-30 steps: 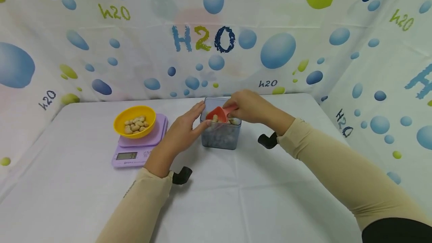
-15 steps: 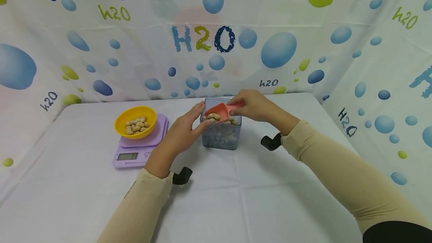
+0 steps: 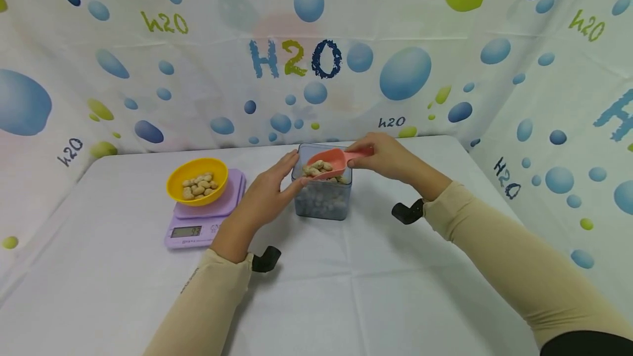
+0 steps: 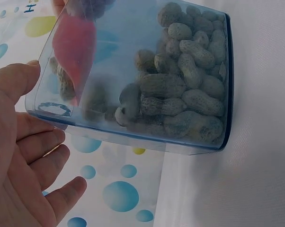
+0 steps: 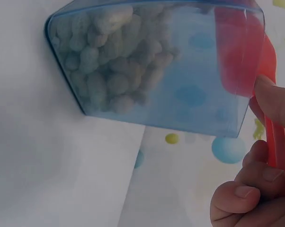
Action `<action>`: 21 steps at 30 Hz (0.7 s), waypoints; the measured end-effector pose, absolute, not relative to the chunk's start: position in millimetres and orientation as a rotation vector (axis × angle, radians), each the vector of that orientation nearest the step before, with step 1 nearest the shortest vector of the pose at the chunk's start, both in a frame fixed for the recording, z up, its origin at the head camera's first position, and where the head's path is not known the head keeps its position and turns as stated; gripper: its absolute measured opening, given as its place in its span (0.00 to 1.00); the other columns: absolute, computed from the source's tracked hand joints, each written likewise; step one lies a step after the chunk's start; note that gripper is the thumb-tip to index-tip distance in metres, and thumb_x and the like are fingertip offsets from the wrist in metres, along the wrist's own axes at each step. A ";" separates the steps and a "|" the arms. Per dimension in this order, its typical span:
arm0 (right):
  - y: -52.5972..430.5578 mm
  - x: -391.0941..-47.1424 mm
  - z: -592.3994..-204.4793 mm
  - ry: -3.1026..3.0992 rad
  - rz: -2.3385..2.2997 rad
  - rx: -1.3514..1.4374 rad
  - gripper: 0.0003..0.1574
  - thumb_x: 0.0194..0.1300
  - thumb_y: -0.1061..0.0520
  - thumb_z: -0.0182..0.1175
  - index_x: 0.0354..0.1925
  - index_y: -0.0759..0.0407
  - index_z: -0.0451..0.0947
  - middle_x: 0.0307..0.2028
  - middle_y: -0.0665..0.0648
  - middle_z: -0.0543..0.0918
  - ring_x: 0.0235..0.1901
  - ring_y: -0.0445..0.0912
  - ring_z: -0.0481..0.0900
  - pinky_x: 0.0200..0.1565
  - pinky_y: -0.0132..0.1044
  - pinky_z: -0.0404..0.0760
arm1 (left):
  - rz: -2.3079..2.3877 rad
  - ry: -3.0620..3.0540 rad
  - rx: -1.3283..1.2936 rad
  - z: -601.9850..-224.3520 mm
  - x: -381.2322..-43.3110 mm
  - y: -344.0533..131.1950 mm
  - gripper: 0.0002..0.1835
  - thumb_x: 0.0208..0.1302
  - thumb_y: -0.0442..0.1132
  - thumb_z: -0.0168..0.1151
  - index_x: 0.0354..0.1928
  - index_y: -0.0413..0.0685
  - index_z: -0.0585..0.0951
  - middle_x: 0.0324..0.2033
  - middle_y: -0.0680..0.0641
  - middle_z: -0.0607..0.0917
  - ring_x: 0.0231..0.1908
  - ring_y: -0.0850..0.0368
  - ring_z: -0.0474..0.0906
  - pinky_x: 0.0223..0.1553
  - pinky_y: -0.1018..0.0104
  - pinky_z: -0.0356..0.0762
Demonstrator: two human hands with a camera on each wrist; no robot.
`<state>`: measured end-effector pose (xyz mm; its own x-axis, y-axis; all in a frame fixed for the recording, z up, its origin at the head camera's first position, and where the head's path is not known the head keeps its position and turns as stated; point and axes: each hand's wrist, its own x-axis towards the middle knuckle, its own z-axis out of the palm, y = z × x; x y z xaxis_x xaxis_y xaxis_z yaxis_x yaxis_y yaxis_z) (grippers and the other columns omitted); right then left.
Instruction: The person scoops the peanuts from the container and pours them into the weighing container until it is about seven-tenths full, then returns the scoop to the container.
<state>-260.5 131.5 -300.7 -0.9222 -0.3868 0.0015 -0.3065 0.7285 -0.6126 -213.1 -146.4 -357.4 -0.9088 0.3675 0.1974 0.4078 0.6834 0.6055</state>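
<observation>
A see-through bluish container stands on the white cloth, part filled with unshelled peanuts. My left hand rests on its left side, thumb at the near rim and fingers fairly straight along the side. My right hand pinches the handle of a coral-red scoop between thumb and fingers. The scoop, with several peanuts in it, lies tilted over the container's mouth. Through the wall, the right wrist view shows the scoop's bowl inside the upper part.
To the left stands a lilac kitchen scale with a lit display. On it sits a yellow bowl holding several peanuts. A printed curtain hangs behind the table and along the right.
The scoop has come up from among the peanuts and shifted right with my right hand, its load now plainly visible. My left hand has stayed at the container.
</observation>
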 end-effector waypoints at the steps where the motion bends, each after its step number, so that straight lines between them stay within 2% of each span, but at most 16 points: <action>1: 133.7 -260.9 -301.5 2.796 -0.971 -0.553 0.27 0.63 0.44 0.67 0.59 0.49 0.81 0.54 0.53 0.78 0.55 0.50 0.72 0.54 0.51 0.79 | -1.042 -2.826 -0.652 -357.3 -212.9 -146.5 0.39 0.71 0.63 0.48 0.78 0.61 0.52 0.77 0.59 0.52 0.76 0.54 0.51 0.73 0.50 0.56; 8: 138.9 -259.5 -301.8 2.776 -0.999 -0.521 0.27 0.62 0.44 0.68 0.58 0.48 0.82 0.46 0.54 0.78 0.50 0.51 0.71 0.47 0.47 0.80 | -1.041 -2.802 -0.670 -358.8 -213.0 -147.4 0.39 0.71 0.65 0.48 0.78 0.57 0.54 0.77 0.57 0.54 0.76 0.54 0.51 0.74 0.49 0.55; 21: 140.1 -258.6 -301.6 2.765 -1.024 -0.523 0.26 0.62 0.44 0.68 0.57 0.48 0.82 0.47 0.54 0.79 0.50 0.51 0.72 0.46 0.46 0.81 | -1.014 -2.829 -0.662 -357.1 -212.1 -147.5 0.39 0.71 0.66 0.46 0.78 0.61 0.52 0.77 0.58 0.52 0.76 0.54 0.50 0.74 0.49 0.55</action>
<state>-258.6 140.1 -301.6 -0.9285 -0.3710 -0.0163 -0.2709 0.7067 -0.6535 -212.1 -147.5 -357.1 -0.9054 0.3738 0.2011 0.4164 0.6905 0.5915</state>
